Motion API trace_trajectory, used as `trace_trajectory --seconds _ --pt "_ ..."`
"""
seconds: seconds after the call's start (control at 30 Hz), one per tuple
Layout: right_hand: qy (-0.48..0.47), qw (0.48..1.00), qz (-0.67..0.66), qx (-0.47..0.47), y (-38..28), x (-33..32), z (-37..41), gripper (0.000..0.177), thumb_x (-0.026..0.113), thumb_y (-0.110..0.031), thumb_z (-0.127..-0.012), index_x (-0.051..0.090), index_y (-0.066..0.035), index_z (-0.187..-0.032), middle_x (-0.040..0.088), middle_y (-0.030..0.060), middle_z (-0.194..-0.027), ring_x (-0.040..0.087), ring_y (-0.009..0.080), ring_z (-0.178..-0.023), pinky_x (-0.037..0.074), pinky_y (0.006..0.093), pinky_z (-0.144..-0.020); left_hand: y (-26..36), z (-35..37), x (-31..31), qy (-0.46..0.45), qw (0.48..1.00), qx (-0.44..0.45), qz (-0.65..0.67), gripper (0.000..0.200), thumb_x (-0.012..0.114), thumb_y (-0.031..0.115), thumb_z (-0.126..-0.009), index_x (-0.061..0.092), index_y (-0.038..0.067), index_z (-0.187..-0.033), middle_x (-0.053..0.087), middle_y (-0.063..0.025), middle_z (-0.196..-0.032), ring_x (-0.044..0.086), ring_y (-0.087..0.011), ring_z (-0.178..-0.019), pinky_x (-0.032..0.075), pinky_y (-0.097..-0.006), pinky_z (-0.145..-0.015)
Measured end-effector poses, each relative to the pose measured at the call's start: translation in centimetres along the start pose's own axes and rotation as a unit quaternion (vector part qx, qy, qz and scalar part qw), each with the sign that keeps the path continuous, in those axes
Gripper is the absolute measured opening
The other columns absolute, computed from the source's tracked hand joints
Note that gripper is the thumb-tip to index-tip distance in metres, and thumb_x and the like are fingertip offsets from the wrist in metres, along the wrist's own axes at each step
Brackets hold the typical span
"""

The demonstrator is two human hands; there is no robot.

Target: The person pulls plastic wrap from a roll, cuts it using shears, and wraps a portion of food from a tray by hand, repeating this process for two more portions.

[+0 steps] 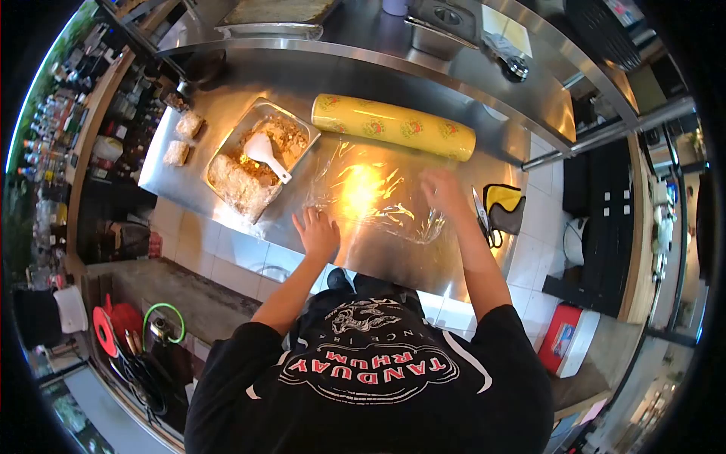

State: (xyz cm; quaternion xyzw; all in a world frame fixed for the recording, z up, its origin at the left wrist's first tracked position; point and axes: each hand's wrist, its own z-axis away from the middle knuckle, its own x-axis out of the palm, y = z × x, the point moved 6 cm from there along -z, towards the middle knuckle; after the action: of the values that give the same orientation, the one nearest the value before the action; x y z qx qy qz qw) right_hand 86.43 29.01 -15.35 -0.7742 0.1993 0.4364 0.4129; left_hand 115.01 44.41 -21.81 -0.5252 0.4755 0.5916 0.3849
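Observation:
A sheet of clear plastic wrap (378,216) lies spread on the steel table, bright with reflected light. My left hand (319,231) rests at the sheet's left side, fingers apart and stretched forward. On the opposite side, my right hand (445,191) has its fingers curled together at the wrap's edge; the fingertips are partly blurred. Behind the sheet lies a big yellow roll of plastic wrap (393,127). Left of my left hand stands a metal pan (308,138) of brownish crumbly food, with a white rice paddle (265,153) and a wrapped food bundle (238,181) in it.
Two small wrapped portions (177,153) sit at the table's left end. Scissors (482,216) and a yellow-and-grey cloth (504,206) lie near the right edge. A steel shelf (363,57) overhangs the back, carrying a lidded metal container (442,26).

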Motion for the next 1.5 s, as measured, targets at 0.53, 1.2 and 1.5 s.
trace_trajectory --seconds 0.53,1.2,1.5 --pt "-0.076 0.978 0.167 0.1 11.2 3.1 -15.7 0.058 0.044 -0.059 -0.09 0.04 -0.033 -0.141 0.037 0.0124 -0.148 0.032 0.0355 -0.136 0.022 0.0648 -0.106 8.5 -2.5 6.7 -0.028 0.991 -0.131 0.028 0.108 0.042 0.073 -0.082 0.012 -0.01 -0.145 0.006 -0.0302 -0.153 -0.001 -0.0426 -0.143 0.0 -0.0552 -0.114" --pt "-0.055 0.967 0.237 0.077 10.4 3.7 -19.7 0.067 0.053 -0.033 -0.089 0.025 -0.02 -0.148 0.032 0.0127 -0.15 0.03 0.0349 -0.137 0.021 0.0619 -0.109 7.7 -2.9 6.0 -0.05 0.991 -0.116 0.047 0.096 0.048 0.062 -0.085 0.018 -0.007 -0.145 0.012 -0.0304 -0.152 0.005 -0.0426 -0.143 0.007 -0.0535 -0.114" --pt "-0.105 0.98 -0.166 0.022 -11.0 12.3 -13.2 0.025 0.059 -0.015 -0.081 0.066 -0.005 -0.102 0.067 0.0165 -0.095 0.061 0.0339 -0.092 0.049 0.0423 -0.083 -11.5 0.9 -5.4 0.317 0.897 -0.207 0.228 0.045 0.065 0.013 -0.081 0.05 0.0 -0.122 0.044 -0.022 -0.127 0.042 -0.0377 -0.117 0.035 -0.0479 -0.098"
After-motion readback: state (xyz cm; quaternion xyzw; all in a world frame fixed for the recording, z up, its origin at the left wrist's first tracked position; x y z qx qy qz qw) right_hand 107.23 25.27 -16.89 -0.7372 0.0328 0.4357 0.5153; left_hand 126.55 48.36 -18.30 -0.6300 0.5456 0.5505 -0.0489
